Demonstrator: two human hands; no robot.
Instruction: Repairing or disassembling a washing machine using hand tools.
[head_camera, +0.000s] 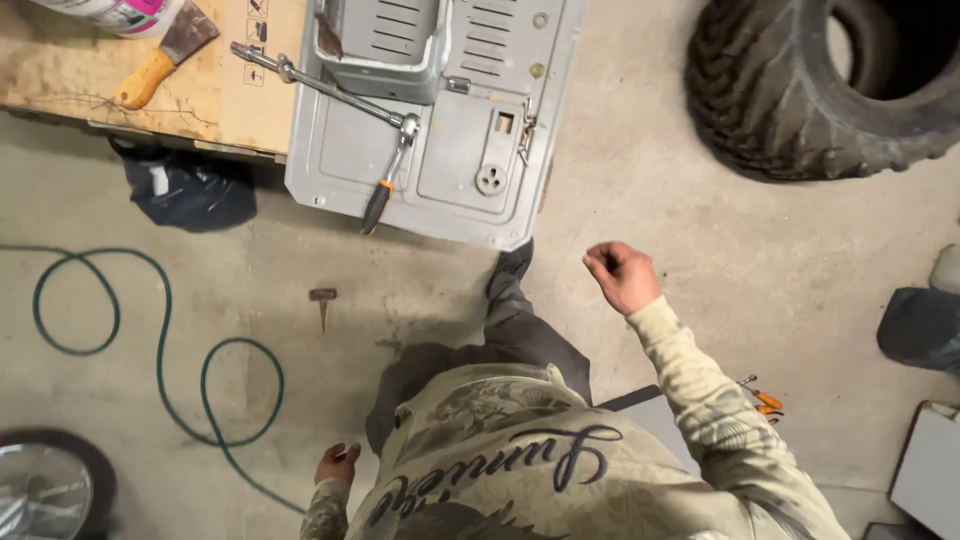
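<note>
While the person stands over the grey sheet-metal appliance panel (440, 170), both hands are clear of it and hold nothing. The right hand (620, 275) is raised beside the panel's near corner, fingers loosely curled; the left hand (337, 463) hangs low at the hip, fingers curled, well apart from any tool. The panel lies flat, partly on the wooden worktop (200, 95) and overhanging its edge, which leaves its face open for work. A ratchet wrench with a long extension bar (340, 95) rests across the panel, its black-and-orange handle toward the person, within reach. A green hose (160, 340) loops on the concrete floor.
</note>
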